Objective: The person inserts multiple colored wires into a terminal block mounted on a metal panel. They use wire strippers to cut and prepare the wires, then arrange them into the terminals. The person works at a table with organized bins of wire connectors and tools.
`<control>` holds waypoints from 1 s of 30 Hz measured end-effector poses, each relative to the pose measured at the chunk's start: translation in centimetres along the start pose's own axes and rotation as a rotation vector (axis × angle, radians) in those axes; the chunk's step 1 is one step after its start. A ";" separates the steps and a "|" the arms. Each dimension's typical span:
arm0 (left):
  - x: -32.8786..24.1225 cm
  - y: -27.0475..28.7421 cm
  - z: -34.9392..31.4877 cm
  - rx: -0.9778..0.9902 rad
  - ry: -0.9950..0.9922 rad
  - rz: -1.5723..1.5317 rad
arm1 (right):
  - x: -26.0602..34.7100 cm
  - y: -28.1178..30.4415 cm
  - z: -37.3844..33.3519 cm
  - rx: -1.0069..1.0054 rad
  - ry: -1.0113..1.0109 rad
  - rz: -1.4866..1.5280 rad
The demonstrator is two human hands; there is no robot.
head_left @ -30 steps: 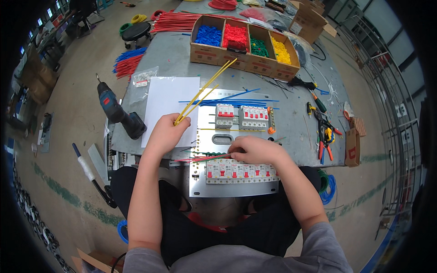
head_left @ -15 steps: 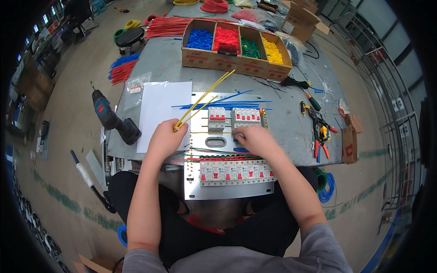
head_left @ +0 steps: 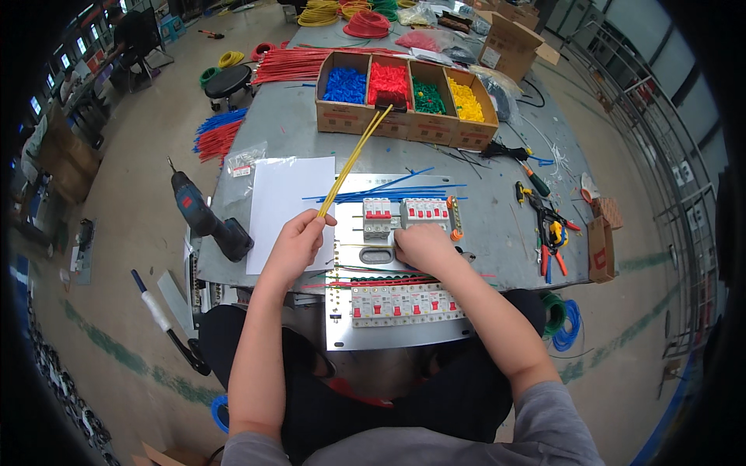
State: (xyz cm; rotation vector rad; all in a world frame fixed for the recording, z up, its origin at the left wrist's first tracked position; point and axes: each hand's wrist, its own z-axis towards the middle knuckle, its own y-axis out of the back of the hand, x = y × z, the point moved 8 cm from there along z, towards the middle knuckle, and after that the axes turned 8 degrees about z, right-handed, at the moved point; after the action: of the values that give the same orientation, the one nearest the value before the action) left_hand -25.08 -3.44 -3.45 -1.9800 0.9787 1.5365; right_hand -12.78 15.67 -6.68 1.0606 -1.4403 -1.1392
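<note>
My left hand (head_left: 298,245) is closed round a small bundle of yellow wires (head_left: 353,165), which slants up and to the right toward the bin box. Over the metal mounting plate (head_left: 388,336), my right hand (head_left: 426,248) pinches a single yellow wire (head_left: 361,246) running left across the plate; its fingertips are partly hidden. Just beyond that hand stand a small circuit breaker (head_left: 378,217) and a wider breaker block (head_left: 424,210). Nearer me sits a row of breakers with red switches (head_left: 404,304), with red and green wires along its far side. Blue wires (head_left: 388,193) lie across the plate's far end.
A cardboard box (head_left: 365,120) holds blue, red, green and yellow terminal sleeves. A white sheet (head_left: 284,206) and a cordless drill (head_left: 206,213) are on the left. Pliers and wire strippers (head_left: 553,233), a screwdriver (head_left: 536,179) and a small carton (head_left: 600,248) lie on the right.
The yellow wires in my left hand, spread apart before, now lie together. My right hand stays by the breakers on the single wire. The whole view has shifted slightly.
</note>
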 end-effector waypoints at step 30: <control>-1.4 -15.6 -2.5 0.161 -0.009 -0.487 | 1.0 7.6 -9.0 -0.361 -0.275 0.951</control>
State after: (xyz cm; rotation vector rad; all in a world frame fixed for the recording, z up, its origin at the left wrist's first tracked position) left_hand -11.87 5.24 -2.59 -1.9117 0.5372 1.1579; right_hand -4.44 14.89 1.75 -0.0859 -1.5876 -0.7839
